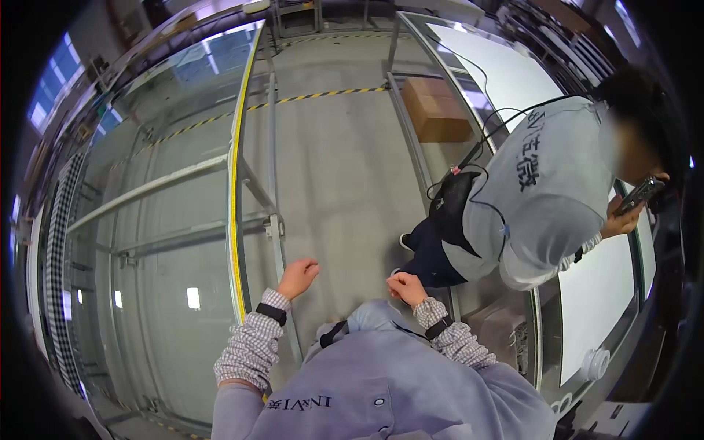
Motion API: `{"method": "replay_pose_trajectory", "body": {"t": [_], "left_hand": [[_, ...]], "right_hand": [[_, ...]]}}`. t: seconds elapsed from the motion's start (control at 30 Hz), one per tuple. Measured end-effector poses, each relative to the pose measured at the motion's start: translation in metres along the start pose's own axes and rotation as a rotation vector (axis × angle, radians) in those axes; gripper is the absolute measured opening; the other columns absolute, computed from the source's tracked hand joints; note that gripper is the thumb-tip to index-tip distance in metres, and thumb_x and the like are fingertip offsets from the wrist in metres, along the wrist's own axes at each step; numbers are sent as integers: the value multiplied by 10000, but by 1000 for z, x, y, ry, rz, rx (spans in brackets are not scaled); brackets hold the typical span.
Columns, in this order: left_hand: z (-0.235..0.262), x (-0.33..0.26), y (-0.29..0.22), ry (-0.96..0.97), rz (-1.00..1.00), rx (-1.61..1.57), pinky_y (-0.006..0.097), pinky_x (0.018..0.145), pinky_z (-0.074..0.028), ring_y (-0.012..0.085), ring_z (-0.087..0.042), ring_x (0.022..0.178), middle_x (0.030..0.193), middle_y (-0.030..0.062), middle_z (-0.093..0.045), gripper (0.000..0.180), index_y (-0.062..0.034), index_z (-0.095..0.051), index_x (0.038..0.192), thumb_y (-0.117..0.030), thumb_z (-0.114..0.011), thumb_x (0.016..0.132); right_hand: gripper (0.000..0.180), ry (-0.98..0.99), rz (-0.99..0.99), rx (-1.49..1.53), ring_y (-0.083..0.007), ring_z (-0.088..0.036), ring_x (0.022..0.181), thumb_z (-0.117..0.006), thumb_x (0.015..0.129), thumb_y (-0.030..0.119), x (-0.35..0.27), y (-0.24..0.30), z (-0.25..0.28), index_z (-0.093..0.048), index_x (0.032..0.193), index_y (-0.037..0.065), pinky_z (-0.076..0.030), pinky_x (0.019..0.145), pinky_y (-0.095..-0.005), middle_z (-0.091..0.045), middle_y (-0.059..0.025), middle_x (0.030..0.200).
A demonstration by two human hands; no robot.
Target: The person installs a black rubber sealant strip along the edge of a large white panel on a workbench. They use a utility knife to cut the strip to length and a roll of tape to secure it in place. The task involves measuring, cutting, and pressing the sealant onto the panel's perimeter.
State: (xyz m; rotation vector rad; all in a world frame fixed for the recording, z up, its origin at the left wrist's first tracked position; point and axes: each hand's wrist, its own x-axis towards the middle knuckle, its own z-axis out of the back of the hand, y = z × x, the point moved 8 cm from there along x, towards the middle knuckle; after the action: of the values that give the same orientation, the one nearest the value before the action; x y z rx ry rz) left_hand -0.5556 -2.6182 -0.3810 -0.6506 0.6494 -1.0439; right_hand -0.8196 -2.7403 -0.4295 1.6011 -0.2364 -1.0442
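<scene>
Head view: your left hand (298,278) is just beside the right edge of the glass table (169,132), where a yellow strip (234,213) runs, perhaps placed as a ruler. Your right hand (408,289) is over the floor (330,169). Both curl inward, nothing visible inside; how tightly, I cannot tell. A co-worker (550,198) blocks the left edge of the white-topped table (491,66); a cardboard box (434,110) sits below it.

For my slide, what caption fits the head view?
Left hand and right hand raised between a glass-topped table and a co-worker holding a phone.
</scene>
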Motion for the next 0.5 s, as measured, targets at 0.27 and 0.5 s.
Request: {"method": "replay_pose_trajectory", "body": {"t": [0.27, 0.5], "left_hand": [[-29, 256, -82, 428, -222, 47, 312, 710, -474, 203, -602, 786, 875, 133, -633, 297, 1, -592, 1003, -243, -581, 835], [-51, 427, -149, 683, -399, 137, 303, 690, -471, 175, -585, 749, 826, 114, -627, 277, -3, -587, 1012, -223, -589, 843]], "right_hand": [[148, -216, 231, -98, -66, -520, 533, -578, 834, 144, 146, 77, 27, -602, 784, 8, -413, 488, -228, -576, -14, 603], [151, -353, 242, 28, -128, -557, 616, -601, 807, 153, 231, 171, 84, -611, 862, 13, -446, 582, -266, -616, -72, 700]]}}
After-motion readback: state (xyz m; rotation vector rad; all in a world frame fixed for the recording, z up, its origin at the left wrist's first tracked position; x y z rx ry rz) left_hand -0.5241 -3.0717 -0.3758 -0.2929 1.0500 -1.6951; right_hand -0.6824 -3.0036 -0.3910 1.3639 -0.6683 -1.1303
